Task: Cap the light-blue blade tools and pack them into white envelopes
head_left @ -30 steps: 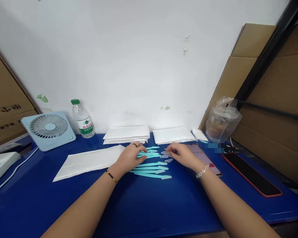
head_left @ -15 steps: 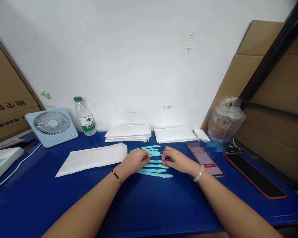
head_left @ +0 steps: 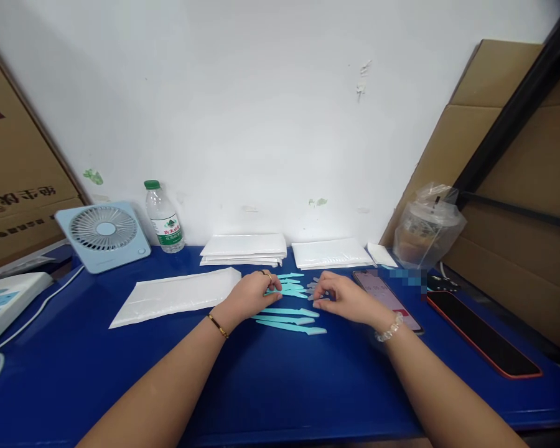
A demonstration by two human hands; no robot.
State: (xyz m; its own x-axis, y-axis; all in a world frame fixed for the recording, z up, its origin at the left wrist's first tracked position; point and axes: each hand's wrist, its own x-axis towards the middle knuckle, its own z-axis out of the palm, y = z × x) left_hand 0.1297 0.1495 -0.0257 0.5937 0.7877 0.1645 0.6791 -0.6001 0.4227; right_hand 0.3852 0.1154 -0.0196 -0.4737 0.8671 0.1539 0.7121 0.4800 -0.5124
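Sticks (head_left: 289, 326) — teal, thin, blade-like — lie side by side in a row on the blue table (head_left: 280, 386), mid-desk, each one separate and within reach of both hands. Head view: the left hand (head_left: 252, 297) rests its fingertips on the row's left end, and the right hand (head_left: 343, 298) curls over small clear caps (head_left: 313, 281) at the right end. The hands are apart; whether either pinches anything cannot be told. A white envelope (head_left: 177, 295) lies flat just left, with stacks (head_left: 243, 247) of more by the wall — a phone (head_left: 392, 302) sits beside the right wrist.

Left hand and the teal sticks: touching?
Touching. Head view: the left hand lies with its fingers on the upper teal sticks, covering their left ends.
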